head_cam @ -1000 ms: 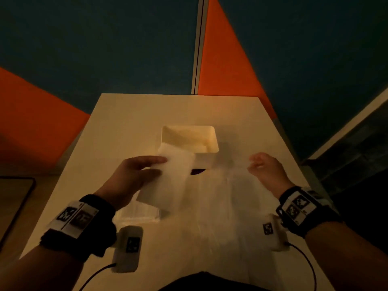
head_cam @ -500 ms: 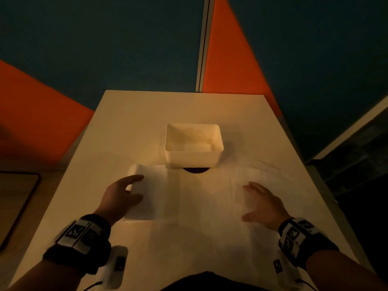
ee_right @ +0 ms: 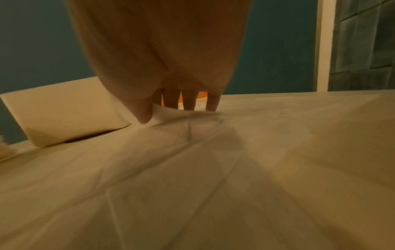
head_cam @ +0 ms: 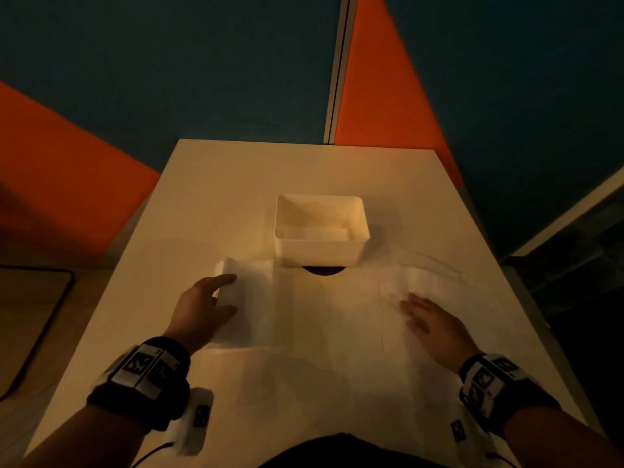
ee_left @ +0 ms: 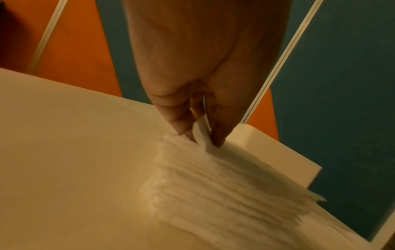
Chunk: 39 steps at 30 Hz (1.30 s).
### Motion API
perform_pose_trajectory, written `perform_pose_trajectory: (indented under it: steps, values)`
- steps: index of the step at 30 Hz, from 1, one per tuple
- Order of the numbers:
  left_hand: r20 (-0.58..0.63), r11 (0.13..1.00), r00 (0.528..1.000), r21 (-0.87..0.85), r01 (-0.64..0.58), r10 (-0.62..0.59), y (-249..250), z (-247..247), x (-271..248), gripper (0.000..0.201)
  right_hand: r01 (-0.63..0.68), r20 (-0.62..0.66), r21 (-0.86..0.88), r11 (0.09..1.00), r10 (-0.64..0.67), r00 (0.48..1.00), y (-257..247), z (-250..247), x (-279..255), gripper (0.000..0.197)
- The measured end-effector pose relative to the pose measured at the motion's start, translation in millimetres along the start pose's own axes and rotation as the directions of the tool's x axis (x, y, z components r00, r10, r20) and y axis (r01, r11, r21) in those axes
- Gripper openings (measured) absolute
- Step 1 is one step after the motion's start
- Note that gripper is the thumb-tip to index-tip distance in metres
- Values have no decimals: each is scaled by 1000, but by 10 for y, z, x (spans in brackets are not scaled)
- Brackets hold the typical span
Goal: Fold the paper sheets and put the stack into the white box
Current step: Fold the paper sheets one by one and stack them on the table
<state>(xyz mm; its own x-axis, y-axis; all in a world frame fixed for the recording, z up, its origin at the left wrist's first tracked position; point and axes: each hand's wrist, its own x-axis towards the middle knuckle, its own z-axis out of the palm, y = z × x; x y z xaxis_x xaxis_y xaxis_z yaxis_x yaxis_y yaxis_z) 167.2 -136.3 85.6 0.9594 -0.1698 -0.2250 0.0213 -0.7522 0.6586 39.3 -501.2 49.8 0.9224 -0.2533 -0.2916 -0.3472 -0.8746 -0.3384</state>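
A folded paper sheet is seen lying on the white table, at the near left of the white box. Its left edge is pinched by the left hand: in the left wrist view a raised flap of the paper is held between the thumb and the fingers. A large unfolded sheet is spread flat over the near part of the table, up to the box. On its right part the right hand is laid flat, with the fingers straight and slightly spread; nothing is gripped by it. In the right wrist view the fingertips are seen touching the sheet, which is a little wrinkled there. The box stands at the middle of the table, and some white paper is seen lying inside it, on the bottom. A dark round hole is partly seen just under the near wall of the box.
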Motion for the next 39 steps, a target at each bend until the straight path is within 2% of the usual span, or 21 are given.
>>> perform_pose_trajectory:
  steps: [4, 5, 7, 9, 11, 13, 15, 16, 17, 19, 20, 22, 24, 26, 29, 31, 32, 34, 36, 38, 39]
  values:
    - [-39, 977, 998, 211, -30, 39, 75, -8, -29, 61, -101, -247, 55, 993, 112, 963, -123, -183, -59, 28]
    - [-60, 964, 996, 263, -50, 68, 144, -14, -43, 61, -107, -303, 82, 991, 127, 945, -181, -266, -70, 25]
    - [-74, 959, 983, 244, -144, 166, 356, -20, -65, 56, -58, -402, 242, 968, 154, 903, -348, -460, -92, 17]
    - [-35, 968, 968, 57, -245, 247, 631, -9, -101, 48, 37, -451, 421, 906, 174, 875, -560, -659, -110, 16]
    - [109, 949, 955, -186, -253, 276, 922, 23, -153, 40, 112, -476, 547, 830, 197, 857, -784, -823, -117, 27]
    - [269, 885, 905, -420, -198, 330, 1187, 74, -223, 42, 171, -473, 638, 751, 206, 856, -1008, -927, -127, 27]
    - [416, 815, 822, -572, -97, 390, 1379, 157, -293, 62, 227, -472, 690, 687, 189, 861, -1197, -965, -143, 28]
    - [461, 785, 788, -618, -44, 408, 1452, 194, -330, 73, 253, -470, 707, 660, 171, 866, -1291, -968, -158, 27]
    - [485, 748, 763, -664, 4, 426, 1515, 224, -360, 75, 278, -466, 722, 634, 147, 872, -1381, -969, -187, 25]
    - [481, 657, 721, -752, 47, 499, 1633, 251, -423, 56, 324, -442, 765, 557, 89, 893, -1541, -980, -257, 19]
    - [457, 609, 719, -791, 60, 523, 1667, 257, -437, 49, 337, -421, 791, 511, 55, 905, -1596, -988, -289, 17]
    - [394, 506, 756, -857, 96, 523, 1673, 246, -421, 44, 335, -359, 841, 426, -26, 933, -1664, -1009, -335, 20]
    - [386, 438, 811, -880, 182, 439, 1654, 223, -377, 43, 295, -279, 872, 391, -99, 955, -1676, -1036, -357, 26]
    - [409, 397, 853, -877, 270, 324, 1624, 190, -337, 40, 291, -264, 873, 391, -122, 957, -1631, -1071, -372, 28]
    - [415, 349, 866, -884, 311, 280, 1538, 142, -260, 34, 349, -403, 831, 433, 36, 914, -1462, -1173, -341, 18]
    - [392, 334, 877, -895, 295, 278, 1495, 106, -234, 37, 294, -414, 832, 470, 175, 893, -1292, -1208, -269, 12]
    - [383, 327, 880, -900, 288, 280, 1481, 88, -229, 40, 222, -355, 851, 477, 210, 911, -1213, -1204, -238, 15]
    - [379, 312, 878, -906, 287, 292, 1465, 69, -209, 40, 52, -154, 881, 471, 180, 972, -1102, -1165, -212, 27]
    - [387, 301, 868, -906, 296, 310, 1462, 81, -195, 33, -34, 8, 926, 376, 72, 997, -1074, -1114, -250, 31]
    - [394, 315, 863, -902, 297, 315, 1476, 94, -199, 28, -18, 27, 963, 269, -30, 999, -1081, -1091, -280, 27]
    - [398, 333, 862, -896, 293, 315, 1481, 101, -201, 27, 11, 4, 967, 253, -61, 998, -1084, -1092, -279, 24]
